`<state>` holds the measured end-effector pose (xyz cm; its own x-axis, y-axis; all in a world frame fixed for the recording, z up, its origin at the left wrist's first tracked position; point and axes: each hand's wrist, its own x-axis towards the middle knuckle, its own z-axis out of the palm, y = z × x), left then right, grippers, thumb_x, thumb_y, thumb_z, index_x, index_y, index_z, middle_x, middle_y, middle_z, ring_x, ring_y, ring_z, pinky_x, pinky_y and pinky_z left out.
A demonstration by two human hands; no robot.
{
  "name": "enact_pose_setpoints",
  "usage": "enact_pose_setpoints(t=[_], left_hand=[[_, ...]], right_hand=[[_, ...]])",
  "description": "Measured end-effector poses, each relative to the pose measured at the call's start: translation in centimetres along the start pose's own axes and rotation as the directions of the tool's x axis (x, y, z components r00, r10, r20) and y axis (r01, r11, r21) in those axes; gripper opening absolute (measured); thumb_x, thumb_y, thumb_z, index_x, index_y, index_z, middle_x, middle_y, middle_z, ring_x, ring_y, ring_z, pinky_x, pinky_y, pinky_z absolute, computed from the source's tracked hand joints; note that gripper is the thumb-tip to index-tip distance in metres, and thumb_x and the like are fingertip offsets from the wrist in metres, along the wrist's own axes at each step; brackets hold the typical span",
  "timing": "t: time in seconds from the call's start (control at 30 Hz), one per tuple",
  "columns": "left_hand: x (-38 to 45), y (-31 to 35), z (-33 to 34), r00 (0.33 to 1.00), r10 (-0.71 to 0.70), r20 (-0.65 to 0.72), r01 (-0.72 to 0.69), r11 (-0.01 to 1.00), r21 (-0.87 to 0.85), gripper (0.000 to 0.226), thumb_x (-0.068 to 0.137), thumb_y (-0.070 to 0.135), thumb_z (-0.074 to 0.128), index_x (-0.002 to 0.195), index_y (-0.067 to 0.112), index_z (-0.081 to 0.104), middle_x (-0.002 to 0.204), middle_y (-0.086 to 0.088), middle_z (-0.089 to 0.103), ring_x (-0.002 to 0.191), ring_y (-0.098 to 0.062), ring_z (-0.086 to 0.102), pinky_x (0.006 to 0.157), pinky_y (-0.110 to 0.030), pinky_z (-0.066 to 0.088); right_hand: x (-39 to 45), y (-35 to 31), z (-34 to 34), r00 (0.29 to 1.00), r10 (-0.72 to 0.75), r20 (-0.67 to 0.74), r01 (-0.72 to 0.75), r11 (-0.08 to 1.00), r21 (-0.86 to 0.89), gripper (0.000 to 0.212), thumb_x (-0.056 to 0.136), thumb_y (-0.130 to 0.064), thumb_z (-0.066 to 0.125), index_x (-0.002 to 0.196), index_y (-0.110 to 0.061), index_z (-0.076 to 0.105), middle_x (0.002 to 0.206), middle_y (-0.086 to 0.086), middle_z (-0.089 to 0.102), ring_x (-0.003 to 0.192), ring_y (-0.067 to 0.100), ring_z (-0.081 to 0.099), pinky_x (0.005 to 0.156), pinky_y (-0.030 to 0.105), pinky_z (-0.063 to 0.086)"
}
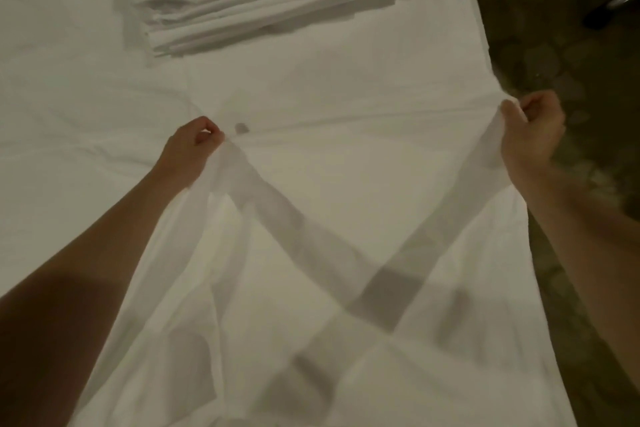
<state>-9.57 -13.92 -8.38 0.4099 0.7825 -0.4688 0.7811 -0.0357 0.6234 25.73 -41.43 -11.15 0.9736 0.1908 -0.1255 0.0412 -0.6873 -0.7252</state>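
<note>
Above the white-covered surface [69, 107], a thin white cloth [311, 204] hung stretched between both hands, sheer enough that its overlapping hems showed as grey crossing bands. Its left hand [194, 146] pinched one top corner, the right hand [530, 128] gripped the other. Beyond lay a stack of folded white linens [263, 3].

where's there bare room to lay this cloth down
Bare surface lies left of the left hand, and in a strip between the held cloth and the folded stack. That stack crowds the far middle; past the right hand is only floor.
</note>
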Motion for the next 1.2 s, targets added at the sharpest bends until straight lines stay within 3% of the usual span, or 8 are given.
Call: enact_pose_setpoints(t=[0.17, 0.27, 0.4, 0.53, 0.67, 0.83, 1.03, 1.2], left_hand=[[1.9, 2.1, 0.7, 0.997, -0.066, 0.051, 0.075, 0.975, -0.210, 0.015, 0.091, 0.020, 0.064, 0.078, 0.020, 0.056, 0.059, 0.013, 0.068, 0.049, 0.001, 0.055, 0.052, -0.013, 0.041], [1.4, 1.7, 0.8, 0.970, -0.139, 0.200, 0.153, 0.987, -0.053, 0.023, 0.079, 0.032, 0.076, 0.094, 0.020, 0.064, 0.081, 0.008, 0.067, 0.071, -0.005, 0.059, 0.070, -0.021, 0.046], [0.3, 1.5, 0.4, 0.921, -0.106, 0.374, 0.001, 0.962, 0.272, 0.024, 0.081, 0.031, 0.075, 0.100, 0.017, 0.069, 0.075, 0.008, 0.063, 0.063, -0.004, 0.056, 0.058, -0.018, 0.042], [1.0, 1.6, 0.1, 0.993, -0.046, 0.110, 0.014, 0.961, 0.277, 0.021, 0.085, 0.024, 0.070, 0.102, 0.013, 0.070, 0.087, -0.002, 0.064, 0.075, -0.015, 0.057, 0.062, -0.021, 0.042], [0.4, 1.0, 1.7, 0.999, -0.024, 0.035, 0.020, 0.993, 0.118, 0.033, 0.084, 0.018, 0.070, 0.116, 0.017, 0.065, 0.103, -0.004, 0.066, 0.101, -0.021, 0.062, 0.065, -0.015, 0.044], [-2.6, -1.1, 2.5, 0.998, -0.056, 0.004, 0.053, 0.965, 0.255, 0.061, 0.082, 0.022, 0.071, 0.136, 0.015, 0.044, 0.133, -0.009, 0.052, 0.124, -0.028, 0.048, 0.100, -0.035, 0.037], [-11.1, -5.2, 2.6, 0.999, -0.046, 0.006, 0.030, 0.735, 0.677, 0.094, 0.088, 0.036, 0.063, 0.153, 0.024, -0.004, 0.161, -0.005, -0.002, 0.148, -0.026, 0.003, 0.113, -0.060, 0.010], [-19.5, -9.6, 2.0, 0.989, -0.147, 0.012, 0.089, 0.657, 0.748, 0.086, 0.093, 0.043, 0.051, 0.153, 0.025, -0.008, 0.161, -0.002, -0.010, 0.148, -0.022, 0.000, 0.112, -0.061, 0.010]], right_hand=[[0.4, 0.7, 1.0, 0.997, 0.081, -0.015, -0.082, 0.996, -0.036, 0.018, 0.090, -0.015, 0.060, 0.104, -0.013, 0.050, 0.104, 0.002, 0.055, 0.093, 0.012, 0.051, 0.090, 0.023, 0.048], [0.8, 0.0, 1.4, 0.991, 0.134, 0.015, -0.134, 0.991, 0.006, 0.046, 0.087, -0.018, 0.066, 0.126, -0.008, 0.045, 0.122, 0.000, 0.051, 0.102, 0.010, 0.049, 0.083, 0.008, 0.041], [1.8, -0.9, 1.9, 0.996, 0.087, -0.016, -0.087, 0.996, 0.023, 0.046, 0.086, -0.016, 0.067, 0.128, -0.011, 0.046, 0.126, 0.001, 0.054, 0.110, 0.011, 0.054, 0.096, 0.016, 0.046], [1.3, -1.2, 2.9, 1.000, -0.004, -0.012, 0.004, 0.999, -0.042, 0.047, 0.088, -0.019, 0.063, 0.130, -0.013, 0.044, 0.128, 0.002, 0.052, 0.117, 0.016, 0.053, 0.102, 0.024, 0.045], [-3.7, -1.7, 4.8, 0.964, -0.214, 0.155, 0.263, 0.832, -0.488, 0.060, 0.093, -0.027, 0.050, 0.147, -0.011, 0.027, 0.153, 0.012, 0.026, 0.140, 0.028, 0.028, 0.113, 0.046, 0.023], [-14.9, -2.5, 7.3, 0.753, -0.201, 0.627, 0.589, 0.632, -0.504, 0.075, 0.090, -0.018, 0.052, 0.153, -0.015, 0.012, 0.161, 0.008, 0.002, 0.148, 0.027, 0.002, 0.112, 0.059, 0.011], [-29.3, -1.6, 6.4, 0.526, -0.211, 0.824, 0.775, 0.518, -0.363, 0.085, 0.046, -0.026, 0.084, 0.127, -0.010, 0.061, 0.139, 0.012, 0.052, 0.125, 0.037, 0.052, 0.079, 0.067, 0.045], [-35.2, 2.8, -0.2, 0.364, -0.060, 0.929, 0.860, 0.405, -0.311, 0.094, 0.044, -0.029, 0.089, 0.132, -0.012, 0.058, 0.149, 0.012, 0.040, 0.132, 0.038, 0.043, 0.088, 0.068, 0.041]])
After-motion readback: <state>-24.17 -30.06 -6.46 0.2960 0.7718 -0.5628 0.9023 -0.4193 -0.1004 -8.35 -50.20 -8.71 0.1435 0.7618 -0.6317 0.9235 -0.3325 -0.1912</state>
